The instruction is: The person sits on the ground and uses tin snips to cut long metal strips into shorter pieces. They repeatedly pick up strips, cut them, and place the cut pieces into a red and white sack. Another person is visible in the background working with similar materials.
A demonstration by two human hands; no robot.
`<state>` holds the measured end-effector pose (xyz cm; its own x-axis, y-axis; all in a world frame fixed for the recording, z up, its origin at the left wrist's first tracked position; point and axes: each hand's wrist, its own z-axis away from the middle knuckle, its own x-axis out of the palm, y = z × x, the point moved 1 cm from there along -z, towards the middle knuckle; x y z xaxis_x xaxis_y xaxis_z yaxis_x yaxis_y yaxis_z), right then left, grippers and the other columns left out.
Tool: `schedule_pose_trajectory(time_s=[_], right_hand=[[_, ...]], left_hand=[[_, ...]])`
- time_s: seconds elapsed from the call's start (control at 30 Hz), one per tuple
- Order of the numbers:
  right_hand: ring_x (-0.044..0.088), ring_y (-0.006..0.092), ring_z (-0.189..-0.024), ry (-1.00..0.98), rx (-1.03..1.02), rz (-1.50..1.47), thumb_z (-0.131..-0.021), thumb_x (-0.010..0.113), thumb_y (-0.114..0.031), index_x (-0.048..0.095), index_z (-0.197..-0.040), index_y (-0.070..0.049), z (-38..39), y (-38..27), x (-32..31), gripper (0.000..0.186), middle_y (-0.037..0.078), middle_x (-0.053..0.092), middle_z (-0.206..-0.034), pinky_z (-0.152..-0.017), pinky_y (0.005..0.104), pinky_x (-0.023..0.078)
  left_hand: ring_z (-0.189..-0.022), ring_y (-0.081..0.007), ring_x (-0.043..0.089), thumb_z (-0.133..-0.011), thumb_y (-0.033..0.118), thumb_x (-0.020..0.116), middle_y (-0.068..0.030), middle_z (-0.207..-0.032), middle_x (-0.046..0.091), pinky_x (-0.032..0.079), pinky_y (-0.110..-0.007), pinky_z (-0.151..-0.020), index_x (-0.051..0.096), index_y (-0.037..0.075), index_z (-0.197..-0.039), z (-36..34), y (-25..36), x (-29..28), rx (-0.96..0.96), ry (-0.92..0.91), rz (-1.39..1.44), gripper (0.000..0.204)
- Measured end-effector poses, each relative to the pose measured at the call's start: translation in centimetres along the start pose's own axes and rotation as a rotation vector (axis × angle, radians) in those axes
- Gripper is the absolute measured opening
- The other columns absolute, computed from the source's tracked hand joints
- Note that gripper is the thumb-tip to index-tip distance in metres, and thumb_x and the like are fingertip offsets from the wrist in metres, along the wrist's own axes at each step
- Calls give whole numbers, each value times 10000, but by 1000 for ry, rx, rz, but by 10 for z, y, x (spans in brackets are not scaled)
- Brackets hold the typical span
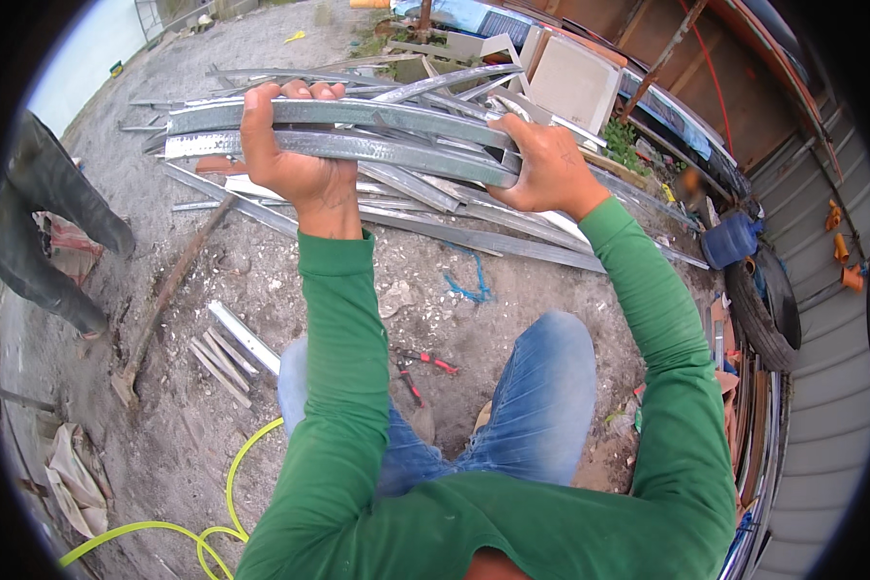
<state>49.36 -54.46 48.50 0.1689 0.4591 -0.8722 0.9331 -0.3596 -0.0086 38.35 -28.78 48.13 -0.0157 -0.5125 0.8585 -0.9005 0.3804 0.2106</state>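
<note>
Head view: left hand (295, 159) wrapped around a bundle of galvanized steel channels (358, 135), fingers curled over the top edge. Right hand (543, 164) clamped on the same bundle near its other end, hands well apart. Channels long, thin, dull silver, dimpled along the flanges, bowed by the lens, held level at arm's length. Beyond the hands, a loose heap of similar metal strips (435, 208) on gritty grey ground. Below the left hand, short cut offcuts (230, 350). Between the knees, red-handled snips (418, 370). Near the left elbow, a smooth yellow hose (224, 503), looping. Below the right hand, a frayed blue cord (469, 282).
</note>
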Motion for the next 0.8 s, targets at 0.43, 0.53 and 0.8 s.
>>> schedule_pose_trajectory(time_s=[0.43,0.53,0.8], right_hand=[[651,427,-1029,41,-15,18,-671,815,-224,575,-1256,-34,-15,1,-2,660,233,658,-1113,-907,474,528],[644,433,-996,50,-20,-17,-637,808,-206,581,-1238,-12,-16,-2,-9,671,212,656,-1086,-899,484,520],[628,391,-1036,70,51,71,-617,825,-188,575,-1208,-24,-38,-24,24,662,168,640,-1106,-857,467,468]], left_hand=[[-1020,-332,679,-928,539,741,-180,-1024,625,547,-540,-1022,474,-7,-1312,14,-10,19,73,10,-48,719],[-1053,-336,713,-965,366,751,-168,-1125,682,565,-526,-1009,480,20,-1348,36,-41,19,-42,-135,-101,583],[-1018,-234,714,-874,99,815,-149,-1187,707,524,-379,-988,554,-9,-1281,9,-21,-22,-176,-177,101,495]])
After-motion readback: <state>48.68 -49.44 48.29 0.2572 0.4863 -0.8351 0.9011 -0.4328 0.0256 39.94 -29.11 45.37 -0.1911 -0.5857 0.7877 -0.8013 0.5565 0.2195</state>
